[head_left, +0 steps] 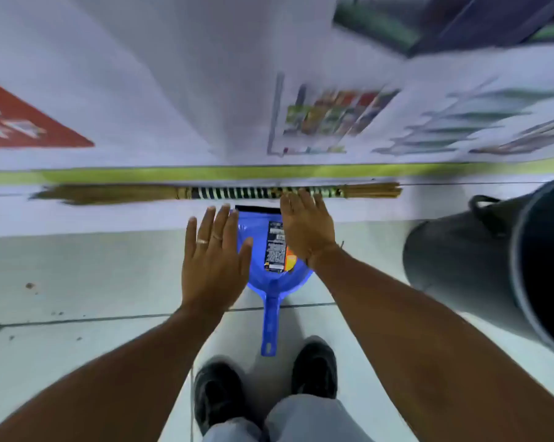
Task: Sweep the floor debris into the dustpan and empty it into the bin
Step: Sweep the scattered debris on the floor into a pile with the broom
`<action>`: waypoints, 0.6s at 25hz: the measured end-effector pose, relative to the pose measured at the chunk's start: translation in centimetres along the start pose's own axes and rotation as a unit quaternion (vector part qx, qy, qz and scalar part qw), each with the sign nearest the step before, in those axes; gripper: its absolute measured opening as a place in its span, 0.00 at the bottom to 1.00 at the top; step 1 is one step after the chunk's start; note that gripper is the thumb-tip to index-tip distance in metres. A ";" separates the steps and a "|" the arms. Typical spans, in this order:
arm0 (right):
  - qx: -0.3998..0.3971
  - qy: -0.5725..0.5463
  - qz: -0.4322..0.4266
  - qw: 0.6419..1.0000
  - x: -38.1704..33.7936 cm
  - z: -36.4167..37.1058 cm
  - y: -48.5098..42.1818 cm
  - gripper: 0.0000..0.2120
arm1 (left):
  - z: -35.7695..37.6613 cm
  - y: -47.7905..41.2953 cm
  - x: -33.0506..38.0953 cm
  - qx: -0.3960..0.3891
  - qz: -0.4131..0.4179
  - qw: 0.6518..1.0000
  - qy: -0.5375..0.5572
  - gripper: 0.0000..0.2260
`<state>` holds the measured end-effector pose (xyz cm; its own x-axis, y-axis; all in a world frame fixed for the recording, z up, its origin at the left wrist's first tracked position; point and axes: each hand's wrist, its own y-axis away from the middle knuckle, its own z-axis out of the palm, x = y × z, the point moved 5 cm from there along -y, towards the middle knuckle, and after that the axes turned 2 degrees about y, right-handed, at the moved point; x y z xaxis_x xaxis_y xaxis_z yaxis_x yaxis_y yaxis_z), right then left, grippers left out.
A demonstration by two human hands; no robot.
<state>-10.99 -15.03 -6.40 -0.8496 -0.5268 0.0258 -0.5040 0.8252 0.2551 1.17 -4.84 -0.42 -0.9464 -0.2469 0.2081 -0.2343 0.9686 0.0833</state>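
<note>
A blue dustpan (271,282) lies on the tiled floor in front of my feet, handle toward me, with a dark printed label inside it. A straw broom (231,193) with a striped wrapped handle lies along the base of the wall beyond it. My left hand (213,253) hovers flat and open over the dustpan's left edge. My right hand (306,229) is open, fingers spread, its fingertips at the broom's handle. Neither hand holds anything. A dark bin (480,269) stands at the right.
A white wall with posters (330,113) and a green strip (205,173) rises straight ahead. Small dark specks of debris (30,286) dot the floor at the left. My black shoes (218,393) stand just behind the dustpan handle.
</note>
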 end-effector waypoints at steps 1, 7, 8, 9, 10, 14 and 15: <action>0.035 0.020 0.005 0.999 -0.2 2.1 -1.7 0.25 | 2.7 -0.8 -0.4 -0.004 0.012 1.000 -0.009 0.23; -0.071 0.112 0.036 0.990 0.6 12.7 -10.3 0.23 | 15.5 -2.8 -2.6 -0.059 0.078 0.994 -0.046 0.25; -0.076 0.111 0.046 0.990 0.6 13.2 -10.7 0.22 | 16.3 -2.8 -2.7 -0.062 0.105 0.991 -0.053 0.25; -0.042 0.098 0.032 0.994 0.4 13.8 -10.9 0.20 | 16.6 -2.8 -2.9 -0.054 0.115 0.990 -0.063 0.25; -0.052 0.068 0.031 0.996 0.3 13.9 -10.5 0.19 | 16.4 -2.6 -3.0 -0.054 0.110 0.990 -0.067 0.26; -0.064 0.068 0.034 0.995 -1.4 9.0 -3.8 0.18 | 11.7 0.8 -1.7 -0.092 0.055 0.993 -0.046 0.28; -0.061 0.063 0.005 0.996 -2.4 6.8 -1.6 0.14 | 9.5 2.0 -1.2 -0.095 0.041 0.994 -0.041 0.27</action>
<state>-9.23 -13.65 -13.48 -0.8240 -0.5471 0.1471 -0.4671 0.8030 0.3701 -0.23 -2.32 -9.81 -0.9775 -0.1557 0.1423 -0.1161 0.9605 0.2530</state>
